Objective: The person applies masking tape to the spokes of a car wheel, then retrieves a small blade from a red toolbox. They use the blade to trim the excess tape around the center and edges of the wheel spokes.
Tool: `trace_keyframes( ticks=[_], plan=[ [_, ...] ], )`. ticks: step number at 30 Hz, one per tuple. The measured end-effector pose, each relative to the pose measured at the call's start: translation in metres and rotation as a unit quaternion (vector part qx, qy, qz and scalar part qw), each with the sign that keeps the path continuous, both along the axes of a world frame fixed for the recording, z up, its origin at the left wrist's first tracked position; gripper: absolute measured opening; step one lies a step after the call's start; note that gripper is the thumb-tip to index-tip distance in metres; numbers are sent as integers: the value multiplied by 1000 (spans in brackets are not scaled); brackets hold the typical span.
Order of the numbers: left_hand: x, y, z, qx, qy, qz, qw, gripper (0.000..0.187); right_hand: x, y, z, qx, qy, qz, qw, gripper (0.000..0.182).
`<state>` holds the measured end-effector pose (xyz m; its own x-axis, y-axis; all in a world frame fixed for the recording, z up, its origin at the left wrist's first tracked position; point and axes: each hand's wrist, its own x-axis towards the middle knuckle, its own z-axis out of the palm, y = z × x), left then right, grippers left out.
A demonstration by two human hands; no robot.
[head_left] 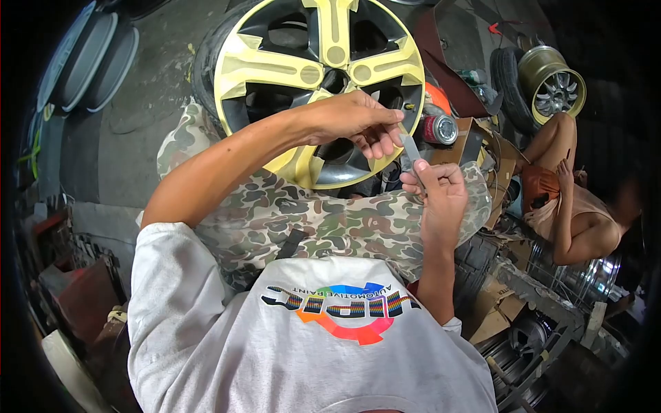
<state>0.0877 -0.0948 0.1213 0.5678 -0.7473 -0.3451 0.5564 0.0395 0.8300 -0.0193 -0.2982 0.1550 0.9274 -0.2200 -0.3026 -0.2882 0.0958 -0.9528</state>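
A black alloy wheel [234,69] with yellow spokes lies flat in front of my knees, which are covered by camouflage shorts [310,213]. My left hand [358,120] reaches over the wheel's near rim and pinches the top end of a narrow grey strip [410,148]. Just below it, my right hand [441,193] grips the strip's lower end between thumb and fingers. The strip is stretched upright between the two hands, just off the wheel's near right edge.
A red can [441,129] lies right of the wheel among cardboard scraps. Another person [575,210] sits at the right, near a tyre with a gold-rimmed wheel [551,86]. Grey rims [89,58] lean at upper left; chrome rims [523,344] are stacked lower right.
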Motion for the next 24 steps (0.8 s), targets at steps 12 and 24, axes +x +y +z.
trace_keyframes(
  ticks=[12, 24],
  plan=[
    [-2, 2, -4, 27, -10, 0, 1000, 44, -4, -1, -16, 6, 56, 41, 998, 22],
    [-3, 1, -11, 38, -21, -8, 999, 41, -8, -5, -28, 38, 79, 82, 993, 26]
  ],
)
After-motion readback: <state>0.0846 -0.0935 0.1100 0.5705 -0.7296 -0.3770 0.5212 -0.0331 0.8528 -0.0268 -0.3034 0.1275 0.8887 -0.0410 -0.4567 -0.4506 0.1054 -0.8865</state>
